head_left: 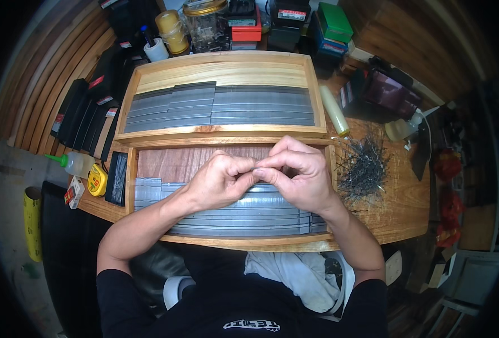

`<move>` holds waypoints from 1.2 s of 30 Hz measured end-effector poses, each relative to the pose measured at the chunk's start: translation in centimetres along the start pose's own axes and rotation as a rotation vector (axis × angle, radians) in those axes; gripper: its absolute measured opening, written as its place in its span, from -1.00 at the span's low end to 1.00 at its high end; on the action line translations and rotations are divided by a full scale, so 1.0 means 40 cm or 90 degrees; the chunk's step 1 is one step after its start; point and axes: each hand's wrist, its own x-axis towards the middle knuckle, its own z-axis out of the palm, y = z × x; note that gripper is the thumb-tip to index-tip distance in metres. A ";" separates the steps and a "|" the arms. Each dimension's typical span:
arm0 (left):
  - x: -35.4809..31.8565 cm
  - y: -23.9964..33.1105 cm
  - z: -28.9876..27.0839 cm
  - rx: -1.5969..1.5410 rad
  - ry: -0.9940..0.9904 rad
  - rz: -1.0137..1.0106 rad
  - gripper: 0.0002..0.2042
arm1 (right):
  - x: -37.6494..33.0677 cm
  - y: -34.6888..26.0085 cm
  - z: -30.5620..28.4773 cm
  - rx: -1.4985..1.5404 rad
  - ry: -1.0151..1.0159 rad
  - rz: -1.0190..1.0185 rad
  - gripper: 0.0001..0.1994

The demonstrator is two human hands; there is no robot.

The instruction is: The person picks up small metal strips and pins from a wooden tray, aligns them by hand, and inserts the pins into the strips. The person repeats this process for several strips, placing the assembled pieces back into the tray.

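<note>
My left hand and my right hand meet above the near wooden tray, thumbs and fingertips pinched together. Between the fingertips sits something small and dark, mostly hidden, whose kind I cannot make out. Beneath my hands, rows of flat grey metal-looking strips fill the front part of that tray. Its reddish-brown wooden bottom shows behind them. Just beyond stands a second wooden tray, with overlapping rows of similar grey strips in its nearer part.
Right of the trays lies a heap of thin dark scraps, with a pale yellow roll behind. At left are a yellow tape measure, a green-tipped bottle and black boxes. A jar and small boxes line the back.
</note>
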 end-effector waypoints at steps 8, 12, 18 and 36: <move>0.001 -0.002 0.008 0.003 0.020 0.013 -0.89 | 0.004 -0.005 -0.004 0.009 -0.003 0.007 -0.86; 0.004 0.000 0.015 0.000 0.036 0.014 -0.90 | 0.001 0.001 -0.001 -0.003 -0.007 0.019 -0.81; 0.001 -0.005 0.012 0.028 0.031 0.032 -0.90 | -0.001 0.003 -0.003 -0.008 -0.013 0.018 -0.83; 0.003 -0.011 0.011 0.042 0.026 0.075 -0.87 | -0.005 0.002 -0.002 -0.010 -0.014 -0.001 -0.85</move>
